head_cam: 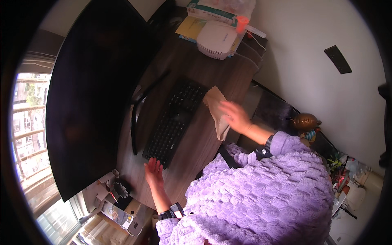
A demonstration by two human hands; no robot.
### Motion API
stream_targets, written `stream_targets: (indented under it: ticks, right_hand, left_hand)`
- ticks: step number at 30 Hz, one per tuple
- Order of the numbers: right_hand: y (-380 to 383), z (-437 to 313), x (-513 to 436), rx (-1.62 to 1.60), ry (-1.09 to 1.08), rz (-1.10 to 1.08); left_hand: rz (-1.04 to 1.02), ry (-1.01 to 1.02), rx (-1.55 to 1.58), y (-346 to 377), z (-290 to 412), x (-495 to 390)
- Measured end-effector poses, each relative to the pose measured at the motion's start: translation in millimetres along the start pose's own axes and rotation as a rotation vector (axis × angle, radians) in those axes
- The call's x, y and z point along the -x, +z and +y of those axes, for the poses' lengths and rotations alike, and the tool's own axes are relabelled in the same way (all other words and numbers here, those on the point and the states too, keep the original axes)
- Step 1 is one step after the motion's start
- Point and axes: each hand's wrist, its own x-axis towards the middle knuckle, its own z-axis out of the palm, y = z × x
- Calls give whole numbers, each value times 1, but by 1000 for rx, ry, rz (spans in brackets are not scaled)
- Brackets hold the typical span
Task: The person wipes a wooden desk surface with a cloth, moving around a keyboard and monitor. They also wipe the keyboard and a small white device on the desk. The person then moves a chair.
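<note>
On the wooden desk [196,153] lies a black keyboard [176,122], set at a slant before a large dark monitor [95,92]. My left hand [154,174] is at the keyboard's lower end, palm partly turned up, fingers extended and holding nothing. A tan cloth with zigzag-cut edges [216,105] lies near the desk's front edge, beside the keyboard's upper end. My right hand [235,115] is over the cloth, somewhat blurred, with its fingers spread; whether it touches or grips the cloth is unclear.
At the desk's far end are a white router-like box [216,39] with cables, a yellow booklet [190,27], an orange-red cup [242,24] and a carton [211,13]. The monitor's black stand [134,128] is behind the keyboard. A black round container [121,188] is near the window.
</note>
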Motion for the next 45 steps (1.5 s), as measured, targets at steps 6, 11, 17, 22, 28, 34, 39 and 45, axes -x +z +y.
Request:
stream_targets:
  ticks: [6, 11, 17, 22, 28, 34, 39, 45]
  right_hand:
    - [53, -2, 1, 340, 147, -170]
    - [0, 88, -70, 420, -109, -246]
    - [64, 87, -232, -1, -364, -336]
    - [87, 19, -314, 76, -346, -418]
    - [95, 8, -333, 143, -637, -158]
    - [130, 51, -358, 474, -392, 60]
    - [145, 73, -342, -901, -2, 87]
    - [134, 73, -344, -597, -184, -3]
  left_hand:
    - [-35, 4, -42, 12, 0, 4]
    - [18, 2, -43, -1, -3, 7]
    - [33, -72, 2, -6, -19, 3]
    - [32, -29, -70, -9, -13, 3]
    - [129, -51, -22, -32, -8, 14]
    - [139, -77, -24, -32, -11, 9]
    - [94, -9, -74, -26, -5, 3]
    - [113, -52, -66, -27, -5, 2]
